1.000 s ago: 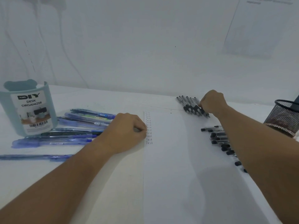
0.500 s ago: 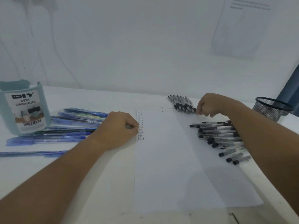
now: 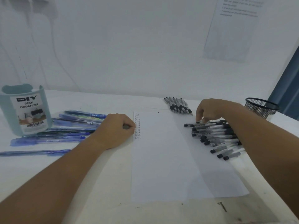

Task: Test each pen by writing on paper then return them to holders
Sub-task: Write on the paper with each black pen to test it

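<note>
1. We see a white worktop [image 3: 100, 183] from above, with a sheet of white paper [image 3: 169, 167] lying flat in the middle.
2. Down the paper's left edge runs a short column of small handwritten words [image 3: 137, 125], each reading "Test".
3. Our left hand [image 3: 115, 130] rests as a curled fist at the paper's left edge, beside that column. We cannot tell whether it holds anything.
4. Our right hand [image 3: 212, 110] reaches down with bent fingers to the far end of a pile of black-capped pens [image 3: 213, 136] on the paper's right side. Its fingertips touch the topmost pen; we cannot tell whether it is pinched.
5. A second group, a tidy row of black-grip pens [image 3: 178, 105], lies side by side beyond the paper's far edge, near the right hand but apart from it.
6. To the left of the left hand, blue pens [image 3: 64, 130] lie scattered on the worktop.
7. Behind the blue pens stands a pale blue holder [image 3: 24, 110] labelled "DIY Desk Organizer".
8. A black mesh cup [image 3: 261, 107] stands at the far right, beyond the right forearm.
9. A printed sheet [image 3: 233, 29] hangs on the white wall behind.
</note>
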`<state>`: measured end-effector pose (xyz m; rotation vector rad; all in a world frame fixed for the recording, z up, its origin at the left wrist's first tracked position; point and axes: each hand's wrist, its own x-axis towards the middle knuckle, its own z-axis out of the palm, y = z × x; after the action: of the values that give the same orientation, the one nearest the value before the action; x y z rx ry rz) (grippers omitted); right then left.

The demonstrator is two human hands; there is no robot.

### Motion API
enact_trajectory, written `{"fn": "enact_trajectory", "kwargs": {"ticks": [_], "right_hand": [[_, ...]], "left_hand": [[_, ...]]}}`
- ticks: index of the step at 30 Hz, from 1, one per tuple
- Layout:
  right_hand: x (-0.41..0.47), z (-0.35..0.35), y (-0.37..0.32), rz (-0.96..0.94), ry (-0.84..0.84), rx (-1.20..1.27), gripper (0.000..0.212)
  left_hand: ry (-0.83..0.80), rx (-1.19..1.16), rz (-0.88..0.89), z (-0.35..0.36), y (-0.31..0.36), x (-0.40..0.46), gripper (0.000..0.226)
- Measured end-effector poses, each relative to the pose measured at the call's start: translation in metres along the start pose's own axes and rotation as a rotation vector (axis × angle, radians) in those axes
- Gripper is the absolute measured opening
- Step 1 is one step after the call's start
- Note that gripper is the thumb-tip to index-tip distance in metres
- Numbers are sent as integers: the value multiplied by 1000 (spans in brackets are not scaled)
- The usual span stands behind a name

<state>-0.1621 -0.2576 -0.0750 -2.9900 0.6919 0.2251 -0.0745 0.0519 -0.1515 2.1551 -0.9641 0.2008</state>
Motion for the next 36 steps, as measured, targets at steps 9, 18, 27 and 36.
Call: {"fn": "enact_trajectory", "kwargs": {"ticks": [9, 18, 27, 36], "right_hand": [[1, 1, 0, -54, 29, -140, 28], [-1, 17, -43, -383, 608, 283, 16], [-11, 45, -84, -366, 566, 731, 36], [-26, 35, -94, -186, 371, 1540, 51]], "left_hand": [[3, -12, -11, 1, -1, 1, 13], [-5, 59, 33, 3, -7, 4, 22], [-13, 111, 50, 4, -9, 5, 27], [-16, 139, 66, 4, -8, 5, 29]]}}
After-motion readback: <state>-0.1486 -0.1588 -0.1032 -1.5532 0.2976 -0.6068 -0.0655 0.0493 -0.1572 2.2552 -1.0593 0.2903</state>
